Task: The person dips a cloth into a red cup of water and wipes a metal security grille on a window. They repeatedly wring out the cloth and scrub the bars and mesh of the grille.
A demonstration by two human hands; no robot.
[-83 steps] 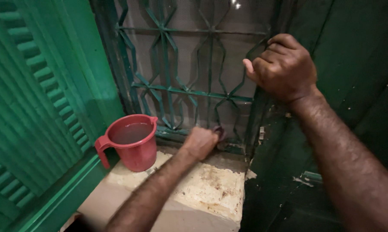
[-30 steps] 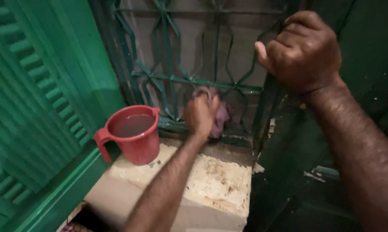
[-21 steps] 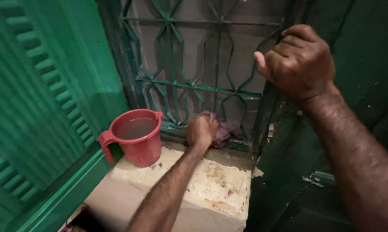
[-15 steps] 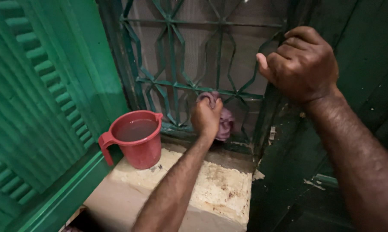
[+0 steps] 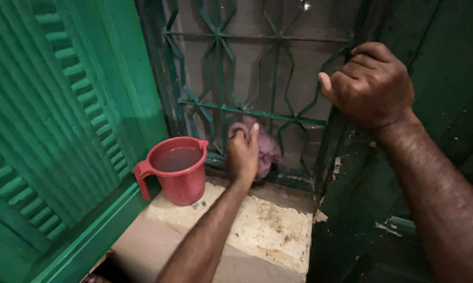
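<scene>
Green shutter (image 5: pixel 47 120) far left of the grille (image 5: pixel 257 73). Red mug (image 5: pixel 177 169) of water on the sill (image 5: pixel 262 230), just left of the grille's bottom corner. Left hand (image 5: pixel 243 152) bunched round a purple rag (image 5: pixel 268 149), pressed flat against the lowest bars. Right hand (image 5: pixel 371 86) fisted tight on the grille's right edge, higher up.

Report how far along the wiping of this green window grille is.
Done: none of it looks visibly cleaner. In hand: the left hand presses a crumpled purple cloth on the green metal grille; the right hand grips its side. Left: the upper bars; the stained sill.
</scene>
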